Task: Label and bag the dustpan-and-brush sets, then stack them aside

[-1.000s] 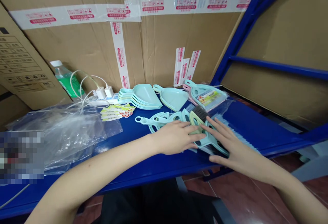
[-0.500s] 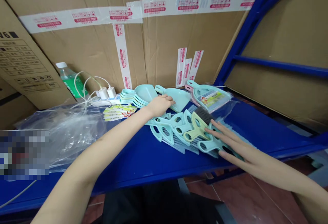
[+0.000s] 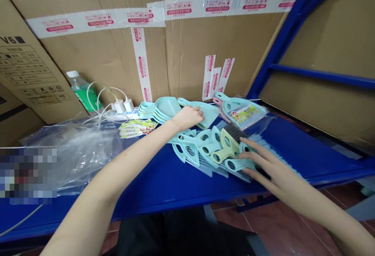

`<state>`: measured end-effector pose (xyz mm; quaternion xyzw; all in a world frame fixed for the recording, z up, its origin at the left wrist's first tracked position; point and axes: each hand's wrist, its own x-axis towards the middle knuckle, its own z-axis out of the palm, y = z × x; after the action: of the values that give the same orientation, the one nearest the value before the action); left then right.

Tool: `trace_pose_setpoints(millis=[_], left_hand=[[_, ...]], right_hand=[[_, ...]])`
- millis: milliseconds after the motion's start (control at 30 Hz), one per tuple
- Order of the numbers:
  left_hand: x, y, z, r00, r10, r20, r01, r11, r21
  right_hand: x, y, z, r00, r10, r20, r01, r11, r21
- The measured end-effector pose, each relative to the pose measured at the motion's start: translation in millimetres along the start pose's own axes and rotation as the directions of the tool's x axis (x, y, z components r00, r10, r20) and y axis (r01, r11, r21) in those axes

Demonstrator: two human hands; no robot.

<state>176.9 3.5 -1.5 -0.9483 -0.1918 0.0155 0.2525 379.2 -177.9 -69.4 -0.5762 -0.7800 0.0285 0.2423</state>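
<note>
My left hand (image 3: 189, 118) lies over the near side of a mint dustpan (image 3: 211, 112), its fingers slightly bent and apart. Left of it, several dustpans (image 3: 168, 107) are nested in a stack. My right hand (image 3: 271, 166) rests with spread fingers on the right end of a row of overlapping hand brushes (image 3: 209, 138). Most brushes are mint, and a pale yellow brush (image 3: 225, 146) with dark bristles lies among them. Part of the rightmost brush is hidden under my right fingers. Behind them sits a bagged dustpan set (image 3: 243, 111) with a printed label.
Label cards (image 3: 137, 128) are fanned out beside the dustpan stack. A power strip with white chargers (image 3: 123, 106), a bottle (image 3: 84, 92) and clear plastic bags (image 3: 84, 154) occupy the left of the blue table (image 3: 152, 185). Large cardboard boxes (image 3: 111, 60) stand behind; a blue metal frame (image 3: 278, 49) rises at right.
My right hand has come down and left, its fingers now bent over the rightmost brush. The left hand has hardly moved over the dustpan. The view has shifted slightly.
</note>
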Motion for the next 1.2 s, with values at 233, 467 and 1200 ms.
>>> trace_pose_setpoints(millis=[233, 467, 1200], left_hand=[[-31.0, -6.4, -19.0, 0.994, -0.086, -0.063, 0.091, 0.992, 0.084], [-121.9, -1.2, -37.9, 0.982, -0.091, -0.164, 0.112, 0.986, 0.125], [-245.2, 82.0, -10.9, 0.979, -0.031, -0.2, 0.006, 0.993, -0.122]], right_hand=[[5.1, 1.0, 4.7, 0.988, -0.119, -0.095, 0.106, 0.986, -0.127], [16.0, -10.1, 5.8, 0.949, -0.241, -0.202, 0.187, 0.949, -0.256], [124.4, -180.5, 44.3, 0.669, -0.743, -0.033, 0.721, 0.659, -0.212]])
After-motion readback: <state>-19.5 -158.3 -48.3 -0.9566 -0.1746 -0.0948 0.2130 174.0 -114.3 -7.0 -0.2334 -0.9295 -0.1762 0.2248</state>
